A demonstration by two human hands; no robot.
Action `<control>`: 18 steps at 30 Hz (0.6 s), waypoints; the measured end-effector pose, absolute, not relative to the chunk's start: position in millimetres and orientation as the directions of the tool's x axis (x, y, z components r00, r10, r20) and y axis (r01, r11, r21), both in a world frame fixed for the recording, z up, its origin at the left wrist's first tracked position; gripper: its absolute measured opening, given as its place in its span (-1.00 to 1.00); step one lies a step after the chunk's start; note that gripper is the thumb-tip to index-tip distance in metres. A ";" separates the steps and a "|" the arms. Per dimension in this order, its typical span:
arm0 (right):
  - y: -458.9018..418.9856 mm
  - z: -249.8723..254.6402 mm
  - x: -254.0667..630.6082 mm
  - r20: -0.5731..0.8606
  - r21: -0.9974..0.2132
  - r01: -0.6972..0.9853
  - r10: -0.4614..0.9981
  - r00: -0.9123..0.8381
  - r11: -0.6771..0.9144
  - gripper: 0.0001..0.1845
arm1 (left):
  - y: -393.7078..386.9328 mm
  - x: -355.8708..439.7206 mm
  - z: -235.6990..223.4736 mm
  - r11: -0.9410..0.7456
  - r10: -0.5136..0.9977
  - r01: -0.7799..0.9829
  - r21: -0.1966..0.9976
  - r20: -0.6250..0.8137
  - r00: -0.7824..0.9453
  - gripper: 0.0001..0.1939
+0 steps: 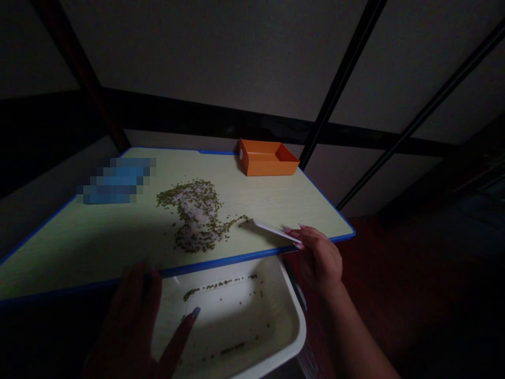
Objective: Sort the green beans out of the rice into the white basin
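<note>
My right hand (321,255) pinches a thin white flat stick (276,231) near the table's front right. The stick's far tip is beside a trail of small green grains. That trail runs from a pile of green and whitish grains (195,216) spread on the pale table. Below the table's front edge is a white plastic basin (294,331), with scattered green grains inside. At its left side, my left hand (134,321) has the thumb over the basin's inside and the fingers outside it, by the table edge. Shadow hides part of that grip.
The pale table (307,200) has a blue edge. An orange open box (268,167) stands at its back right. A blurred blue item (118,181) lies at the left. Behind the table rises a panelled wall (221,58), and the reddish floor (379,273) is dark.
</note>
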State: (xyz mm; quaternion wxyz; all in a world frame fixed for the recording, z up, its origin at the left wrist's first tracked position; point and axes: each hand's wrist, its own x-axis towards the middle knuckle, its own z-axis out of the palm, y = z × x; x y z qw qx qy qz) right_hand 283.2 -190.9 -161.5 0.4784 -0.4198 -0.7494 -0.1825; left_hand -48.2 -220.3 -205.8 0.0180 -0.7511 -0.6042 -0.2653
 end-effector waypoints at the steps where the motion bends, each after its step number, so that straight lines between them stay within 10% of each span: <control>1: -192.7 -161.6 283.9 0.868 -0.122 0.805 0.456 -0.197 0.581 -0.74 | -219.9 -47.5 -205.7 -0.286 0.884 0.918 0.276 0.445 0.141 -0.17; 18: -197.7 -148.8 263.4 0.858 -0.034 0.736 0.397 -0.325 0.676 -0.77 | -221.1 -48.4 -204.8 -0.294 0.874 0.921 0.254 0.462 0.151 -0.17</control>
